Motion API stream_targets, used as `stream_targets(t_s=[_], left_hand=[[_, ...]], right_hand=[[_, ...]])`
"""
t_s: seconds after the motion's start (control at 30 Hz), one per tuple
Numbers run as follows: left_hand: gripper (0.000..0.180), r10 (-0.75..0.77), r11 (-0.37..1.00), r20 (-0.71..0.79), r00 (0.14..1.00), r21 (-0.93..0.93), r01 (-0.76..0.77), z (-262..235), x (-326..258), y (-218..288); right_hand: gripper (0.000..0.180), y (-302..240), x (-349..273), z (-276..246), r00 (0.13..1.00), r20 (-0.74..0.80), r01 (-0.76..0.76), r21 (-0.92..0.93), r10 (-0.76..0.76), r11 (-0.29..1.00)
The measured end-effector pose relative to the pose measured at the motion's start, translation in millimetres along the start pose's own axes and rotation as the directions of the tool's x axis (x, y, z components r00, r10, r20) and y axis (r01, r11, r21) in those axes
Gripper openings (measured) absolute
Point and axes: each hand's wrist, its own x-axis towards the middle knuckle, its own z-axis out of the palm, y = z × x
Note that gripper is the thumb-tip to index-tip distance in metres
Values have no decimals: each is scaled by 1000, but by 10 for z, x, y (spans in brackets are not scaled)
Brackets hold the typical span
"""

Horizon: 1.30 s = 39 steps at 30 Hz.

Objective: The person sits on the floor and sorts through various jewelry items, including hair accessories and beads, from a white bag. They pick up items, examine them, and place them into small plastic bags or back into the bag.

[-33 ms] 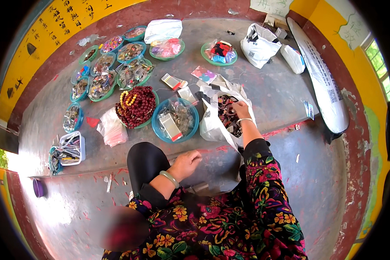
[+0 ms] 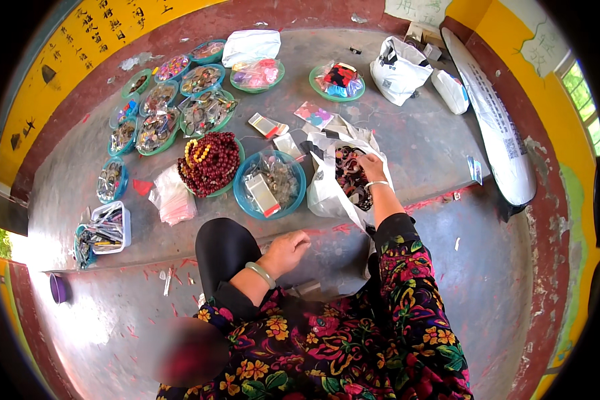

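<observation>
My right hand (image 2: pixel 371 168) reaches into an upright white plastic bag (image 2: pixel 321 190) at the edge of the raised grey floor. Its fingers are bent together among dark, red and pinkish ring-shaped pieces (image 2: pixel 351 181), which look like bracelets or hair ties; what the fingertips grip is hidden. My left hand (image 2: pixel 287 253) rests near my knee, fingers curled in, with nothing visible in it. Left of the bag stands a blue basin (image 2: pixel 241 200) of small bagged items, a white packet (image 2: pixel 263 195) on top. Beside that, dark red and yellow bead strings (image 2: pixel 210 163) heap over a green basin.
Several basins of small wares (image 2: pixel 160 130) crowd the left. Clear plastic sleeves (image 2: pixel 173 197) and a white tray of pen-like items (image 2: pixel 112 230) lie nearer. Flat packets (image 2: pixel 268 125) lie beyond the basin. A white bag (image 2: pixel 400 70) and a long wrapped bundle (image 2: pixel 493 120) stand right.
My right fingers have shifted slightly within the bag, and the ring-shaped pieces beneath them lie a little differently. My left hand keeps its place.
</observation>
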Motion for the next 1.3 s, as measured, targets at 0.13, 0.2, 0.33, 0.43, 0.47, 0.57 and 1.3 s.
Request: stream_targets(t_s=[0.13, 0.2, 0.33, 0.43, 0.47, 0.57, 1.3], left_hand=[[10, 23, 1000, -23, 999, 15, -22, -12, -7, 6], [10, 42, 999, -30, 999, 33, -41, -14, -15, 1], [10, 44, 997, -37, 998, 65, -42, -25, -35, -12], [10, 25, 998, -36, 999, 53, -23, -31, -45, -4], [10, 13, 999, -35, 999, 45, -11, -33, -53, -5], [10, -12, 1000, -62, 998, 24, 13, -35, -72, -21], [14, -31, 999, -23, 999, 27, 32, -11, -71, 2]], right_hand=[[12, -443, -278, 25, 987, 160, -90, 459, 17, 884], [11, -594, -390, 45, 977, 204, -169, 533, 68, 829], [13, -822, -623, 81, 955, 296, -197, 622, 6, 758], [14, -983, -858, 60, 918, 381, -174, 628, -105, 758], [14, -1022, -957, 81, 917, 387, -182, 615, -93, 767], [13, -1015, -1276, 100, 909, 416, -244, 563, -15, 790], [4, -938, -2110, 318, 806, 587, 179, -125, -72, 976]])
